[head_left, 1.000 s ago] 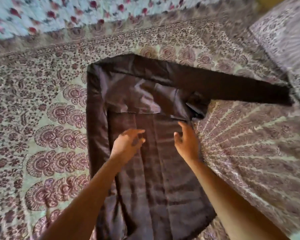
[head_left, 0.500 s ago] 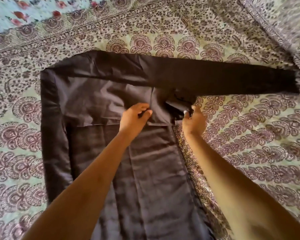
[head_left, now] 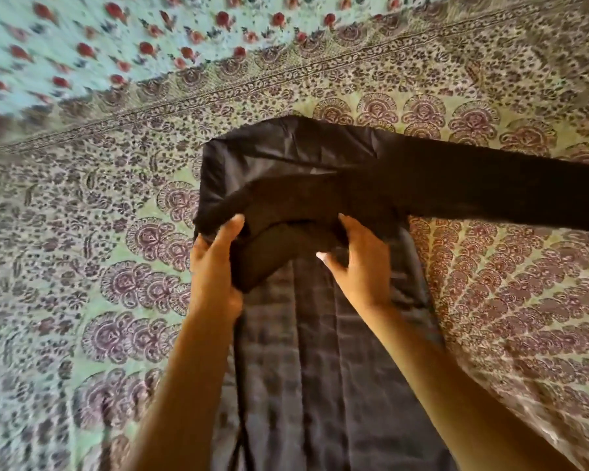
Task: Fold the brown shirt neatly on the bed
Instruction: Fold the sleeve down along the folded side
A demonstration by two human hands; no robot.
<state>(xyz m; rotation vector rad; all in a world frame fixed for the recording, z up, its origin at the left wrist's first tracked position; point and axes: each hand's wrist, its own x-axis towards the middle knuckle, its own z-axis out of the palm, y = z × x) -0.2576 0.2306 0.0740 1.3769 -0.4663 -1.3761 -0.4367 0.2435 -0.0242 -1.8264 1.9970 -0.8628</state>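
Observation:
The dark brown shirt (head_left: 320, 351) lies lengthwise on the patterned bed sheet (head_left: 82, 266), its body running toward me. One long sleeve (head_left: 510, 195) stretches out flat to the right. My left hand (head_left: 215, 266) grips a raised fold of the shirt's left shoulder part, thumb on top. My right hand (head_left: 361, 266) holds the same lifted fold from the right, fingers curled round the cloth. Between the two hands the fabric arches up above the shirt body. The collar is hidden under the fold.
A floral cloth with red flowers on pale blue (head_left: 99, 45) lies along the far left of the bed. The printed sheet spreads wide to the left and right of the shirt.
Both hands have taken hold of the shirt's upper part and lifted it into a fold. The left side has come over toward the middle. The camera view has swung.

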